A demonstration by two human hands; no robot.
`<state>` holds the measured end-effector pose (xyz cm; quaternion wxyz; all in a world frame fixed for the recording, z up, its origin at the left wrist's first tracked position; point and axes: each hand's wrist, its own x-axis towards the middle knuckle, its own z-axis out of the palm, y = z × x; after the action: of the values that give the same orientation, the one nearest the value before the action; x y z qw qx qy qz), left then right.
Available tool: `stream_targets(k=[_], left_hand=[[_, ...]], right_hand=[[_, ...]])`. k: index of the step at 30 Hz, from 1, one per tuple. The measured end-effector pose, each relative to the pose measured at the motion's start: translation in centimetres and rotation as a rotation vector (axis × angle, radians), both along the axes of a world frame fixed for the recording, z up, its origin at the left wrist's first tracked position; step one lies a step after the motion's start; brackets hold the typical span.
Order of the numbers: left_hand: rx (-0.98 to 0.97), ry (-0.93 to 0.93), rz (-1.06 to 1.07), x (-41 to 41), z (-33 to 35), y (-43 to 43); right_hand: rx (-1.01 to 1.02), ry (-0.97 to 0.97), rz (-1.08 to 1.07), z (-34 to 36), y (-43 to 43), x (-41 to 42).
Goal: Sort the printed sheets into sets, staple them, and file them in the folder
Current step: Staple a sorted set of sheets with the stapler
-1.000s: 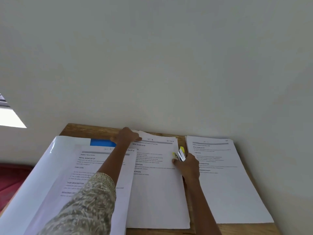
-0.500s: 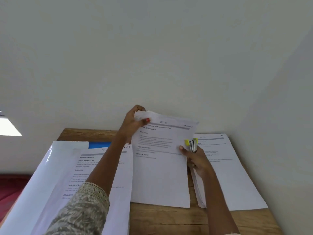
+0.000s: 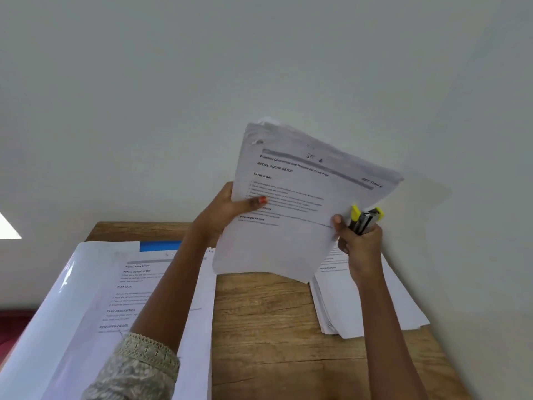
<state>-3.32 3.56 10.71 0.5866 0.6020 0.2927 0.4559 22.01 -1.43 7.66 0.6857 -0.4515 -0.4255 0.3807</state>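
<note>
A set of printed sheets (image 3: 300, 203) is held up in the air, tilted, above the wooden table (image 3: 265, 327). My left hand (image 3: 227, 209) grips its left edge with the thumb on the front page. My right hand (image 3: 360, 241) grips a yellow and black stapler (image 3: 364, 220) and touches the set's right edge. A staple shows at the set's top left corner. A second pile of sheets (image 3: 375, 301) lies on the table at the right. On the left, another printed set (image 3: 135, 287) lies on an open white folder (image 3: 52, 313).
A blue strip (image 3: 160, 246) shows at the folder's far end. The table stands against a plain wall (image 3: 259, 82). Something red (image 3: 11, 327) lies below the table's left side. Bare wood shows in the table's middle.
Both hands have lifted the middle set off the table and raised it high towards the wall. The wood under it is now uncovered. The stapler stays in my right hand.
</note>
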Motion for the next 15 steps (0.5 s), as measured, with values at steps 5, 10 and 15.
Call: stream_targets(k=[5, 10, 15], left_hand=[[0.048, 0.081, 0.210, 0.6, -4.2, -1.1], [-0.016, 0.151, 0.286, 0.7, -7.8, -2.5], [-0.001, 0.110, 0.333, 0.7, -6.3, -2.1]], right_hand=[[-0.083, -0.121, 0.017, -3.0, -0.8, -0.3], [-0.133, -0.227, -0.016, -4.9, -1.0, -0.7], [-0.129, -0.236, -0.046, -4.0, -0.3, -1.0]])
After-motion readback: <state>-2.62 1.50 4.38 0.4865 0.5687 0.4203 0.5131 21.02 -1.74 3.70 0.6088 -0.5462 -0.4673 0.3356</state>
